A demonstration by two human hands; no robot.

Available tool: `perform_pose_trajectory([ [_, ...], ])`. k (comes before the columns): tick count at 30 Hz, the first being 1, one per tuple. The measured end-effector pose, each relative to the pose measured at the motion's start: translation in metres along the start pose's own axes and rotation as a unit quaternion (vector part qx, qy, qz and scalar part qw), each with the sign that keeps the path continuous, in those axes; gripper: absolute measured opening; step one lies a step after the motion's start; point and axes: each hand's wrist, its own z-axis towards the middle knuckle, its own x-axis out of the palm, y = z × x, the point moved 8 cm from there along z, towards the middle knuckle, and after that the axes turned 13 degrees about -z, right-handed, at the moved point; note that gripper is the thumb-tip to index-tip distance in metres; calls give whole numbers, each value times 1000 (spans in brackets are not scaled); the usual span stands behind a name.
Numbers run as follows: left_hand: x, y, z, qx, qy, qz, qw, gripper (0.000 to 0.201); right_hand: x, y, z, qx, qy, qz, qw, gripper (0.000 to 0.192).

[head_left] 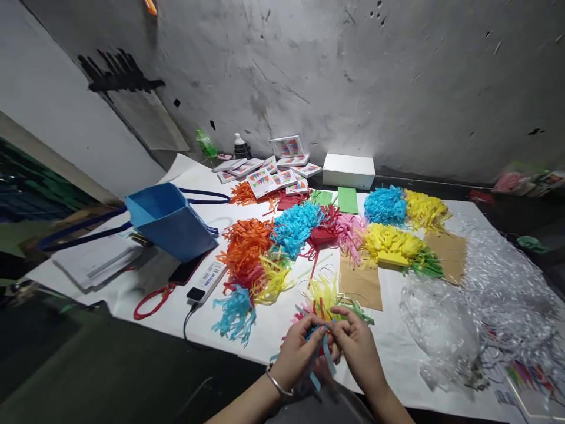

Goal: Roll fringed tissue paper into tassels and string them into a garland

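Observation:
At the table's front edge, my left hand (pixel 300 343), with a bangle at its wrist, closes on a blue paper tassel (pixel 327 355). My right hand (pixel 356 341) meets it there, thumb and finger pinched on the same blue strips. Parts of the tassel hang below the fingers, and its top is hidden by them. Just beyond the hands lies a yellow tassel (pixel 324 292), with a green tassel (pixel 362 313) to its right. Some red and pink strips show around my fingers. A thin cord loops near the yellow tassel.
Orange tassels (pixel 247 244), blue tassels (pixel 296 227) and yellow tassels (pixel 392 241) lie in heaps beyond. Brown paper (pixel 366 287) lies right of centre. A blue bag (pixel 172 221) and a power bank (pixel 207 281) are left; clear plastic (pixel 441 324) is right. Boxes (pixel 348 171) stand behind.

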Motion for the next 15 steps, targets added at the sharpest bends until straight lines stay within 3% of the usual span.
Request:
perform_pose_trajectory([
  [3, 0, -3, 0, 48, 11, 86, 995, 21, -2, 0, 6, -33, -14, -58, 998, 36],
  [6, 7, 13, -1, 68, 67, 172, 980, 18, -33, 3, 11, -78, -130, -94, 984, 29],
  [9, 19, 43, -3, 76, 198, 257, 943, 17, -77, -15, 14, -48, -251, 29, 966, 28],
  [11, 12, 53, 6, 92, 230, 273, 929, 21, -97, -31, 17, -32, -278, 118, 953, 31],
  [12, -2, 51, 17, 100, 198, 270, 937, 19, -101, -38, 20, -24, -267, 137, 954, 32],
  [13, -25, 45, 32, 104, 129, 265, 950, 15, -101, -45, 22, -10, -246, 137, 960, 35],
  [15, -89, 22, 66, 99, -68, 262, 958, 17, -94, -60, 25, 34, -195, 109, 974, 42],
])
